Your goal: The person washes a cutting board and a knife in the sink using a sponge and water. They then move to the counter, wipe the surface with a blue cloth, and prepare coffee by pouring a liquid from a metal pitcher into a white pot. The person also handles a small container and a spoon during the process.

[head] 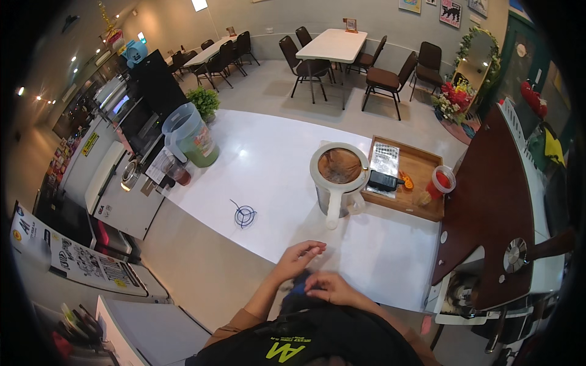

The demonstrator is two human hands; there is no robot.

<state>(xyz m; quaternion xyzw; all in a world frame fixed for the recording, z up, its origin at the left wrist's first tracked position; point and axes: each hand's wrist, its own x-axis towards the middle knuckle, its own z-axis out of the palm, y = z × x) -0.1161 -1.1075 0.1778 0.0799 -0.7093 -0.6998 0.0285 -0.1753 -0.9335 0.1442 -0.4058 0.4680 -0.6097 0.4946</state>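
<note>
My left hand [297,260] hovers by the near edge of a white table [274,183], fingers slightly curled and holding nothing. Close to it on the right, my right hand [330,287] is empty too, its fingers loosely bent. Beyond both hands stands a jug [324,201] with a ring-framed cloth strainer [339,165] on top; the strainer's wet brown cloth sags inside, and its pale handle [334,212] points towards me. A coiled dark wire stand [245,216] lies on the table to the left. Neither hand touches these things.
Right of the jug, a wooden tray [412,208] holds a black device [383,180], an orange item [406,180] and a lidded red cup [441,182]. At the far left stand a plastic pitcher [194,137] with green contents and a cup of dark liquid [176,171]. A coffee machine [494,206] borders the right.
</note>
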